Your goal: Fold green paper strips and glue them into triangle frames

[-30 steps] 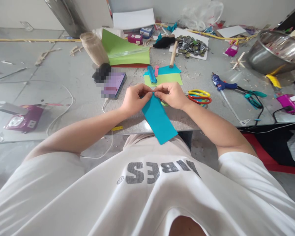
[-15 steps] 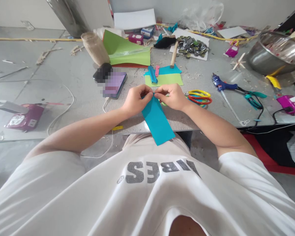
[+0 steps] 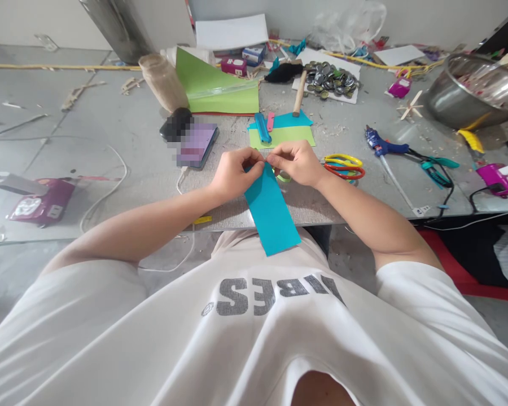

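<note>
A strip of blue paper (image 3: pixel 274 214) hangs over the table's front edge, its lower end in front of the shirt. My left hand (image 3: pixel 237 172) pinches its upper edge between thumb and fingers. Fingertips of my right hand (image 3: pixel 295 163) are closed at the paper's top corner, close against the left fingertips; what they pinch there is hidden. A bit of light green paper (image 3: pixel 284 176) shows under the right hand. Just right of that hand lie scissors with yellow and red handles (image 3: pixel 344 164). Beyond the hands, a blue utility knife (image 3: pixel 263 128) rests on blue and green paper pieces (image 3: pixel 294 137).
A phone (image 3: pixel 198 145) with a white cable lies at left. Behind stand green sheets (image 3: pixel 224 97), a wooden-handled tool (image 3: pixel 299 96) and a pile of bottle caps (image 3: pixel 331 80). At right are a blue glue gun (image 3: pixel 383 144), pliers (image 3: pixel 438 171) and a metal bowl (image 3: pixel 461 104).
The blue paper has swung slightly, its lower end now a little lower and turned. My right fingers have shifted slightly at the corner, and more of the light green paper shows.
</note>
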A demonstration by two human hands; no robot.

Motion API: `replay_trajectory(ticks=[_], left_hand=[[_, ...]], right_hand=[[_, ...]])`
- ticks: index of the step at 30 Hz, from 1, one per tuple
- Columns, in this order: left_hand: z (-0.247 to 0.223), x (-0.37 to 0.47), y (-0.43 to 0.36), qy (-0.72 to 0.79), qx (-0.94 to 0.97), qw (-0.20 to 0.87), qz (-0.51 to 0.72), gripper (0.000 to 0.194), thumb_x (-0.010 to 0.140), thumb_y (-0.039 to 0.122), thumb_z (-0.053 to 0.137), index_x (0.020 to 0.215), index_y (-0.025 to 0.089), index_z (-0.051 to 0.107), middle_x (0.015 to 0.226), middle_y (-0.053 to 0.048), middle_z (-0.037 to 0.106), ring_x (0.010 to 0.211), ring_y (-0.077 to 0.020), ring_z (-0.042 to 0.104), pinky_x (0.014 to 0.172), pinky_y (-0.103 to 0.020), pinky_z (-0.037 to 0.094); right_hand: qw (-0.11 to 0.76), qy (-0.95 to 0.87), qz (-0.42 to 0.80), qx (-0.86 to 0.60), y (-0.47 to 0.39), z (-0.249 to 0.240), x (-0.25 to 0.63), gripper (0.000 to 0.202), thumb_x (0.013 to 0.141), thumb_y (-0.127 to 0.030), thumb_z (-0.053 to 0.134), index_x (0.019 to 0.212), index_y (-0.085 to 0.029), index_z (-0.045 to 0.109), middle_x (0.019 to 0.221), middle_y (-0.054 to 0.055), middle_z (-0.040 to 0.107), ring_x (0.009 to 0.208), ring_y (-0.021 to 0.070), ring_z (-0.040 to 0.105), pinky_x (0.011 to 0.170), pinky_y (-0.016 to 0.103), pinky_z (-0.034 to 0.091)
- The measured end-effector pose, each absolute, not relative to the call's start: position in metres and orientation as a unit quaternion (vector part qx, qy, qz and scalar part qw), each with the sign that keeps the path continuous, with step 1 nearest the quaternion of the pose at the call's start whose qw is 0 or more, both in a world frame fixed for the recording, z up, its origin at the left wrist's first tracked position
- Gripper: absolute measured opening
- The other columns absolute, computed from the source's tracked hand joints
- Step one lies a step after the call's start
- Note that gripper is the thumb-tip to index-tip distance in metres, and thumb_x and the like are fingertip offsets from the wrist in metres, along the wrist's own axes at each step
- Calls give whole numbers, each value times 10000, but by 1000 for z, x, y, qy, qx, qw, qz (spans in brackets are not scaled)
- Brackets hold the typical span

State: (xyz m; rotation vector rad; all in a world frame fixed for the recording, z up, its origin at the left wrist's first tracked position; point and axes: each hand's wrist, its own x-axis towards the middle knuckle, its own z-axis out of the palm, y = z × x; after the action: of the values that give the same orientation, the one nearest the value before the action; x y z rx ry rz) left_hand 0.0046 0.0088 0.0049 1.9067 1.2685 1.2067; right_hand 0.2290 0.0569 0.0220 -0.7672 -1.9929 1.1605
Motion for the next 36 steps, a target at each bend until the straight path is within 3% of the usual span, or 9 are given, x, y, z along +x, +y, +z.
replay_trajectory(ticks=[5,10,16,20,24,29,36], left_hand=[[6,4,8,485,708,267,438,97,937,247,729,846,218,712,823,-19,782,766,-164,658,779,-300,585],[7,5,8,485,712,259,436,103,926,246,729,830,221,698,795,-13,755,740,-161,624,760,-303,569],[7,5,8,474,720,256,439,108,920,273,710,825,225,693,771,-3,717,710,-154,587,727,-298,535],[6,5,9,473,718,263,437,118,919,280,705,817,222,693,749,1,699,689,-149,556,696,-295,511],[8,5,9,487,713,267,429,94,902,272,713,825,217,710,749,-3,708,703,-155,574,700,-294,521],[9,5,9,477,713,283,428,123,882,323,711,816,219,719,745,-17,716,693,-162,576,685,-307,516],[9,4,9,481,704,307,423,155,869,374,722,831,225,735,759,-22,723,726,-180,618,701,-314,542]], right_hand=[[332,-781,435,-301,56,22,230,819,865,-1025,874,895,-213,773,707,22,682,647,165,607,621,331,509],[331,-804,392,-299,55,20,231,732,961,-924,849,877,-198,791,743,42,724,669,172,617,664,343,509],[328,-868,267,-261,60,13,236,535,1170,-647,695,958,-182,853,835,72,799,752,197,658,735,346,504],[320,-912,145,-213,68,7,243,448,1237,-495,614,1124,-174,905,1017,120,890,877,243,757,820,367,526],[296,-936,42,-184,71,4,246,557,1302,-518,477,1243,-174,911,1084,142,909,954,282,808,815,386,506],[228,-951,-20,-209,66,11,246,753,1323,-598,278,1219,-196,907,1060,146,885,912,275,763,805,413,461],[191,-953,-11,-235,60,18,244,680,1302,-558,310,1137,-211,871,995,148,837,870,279,675,812,439,425]])
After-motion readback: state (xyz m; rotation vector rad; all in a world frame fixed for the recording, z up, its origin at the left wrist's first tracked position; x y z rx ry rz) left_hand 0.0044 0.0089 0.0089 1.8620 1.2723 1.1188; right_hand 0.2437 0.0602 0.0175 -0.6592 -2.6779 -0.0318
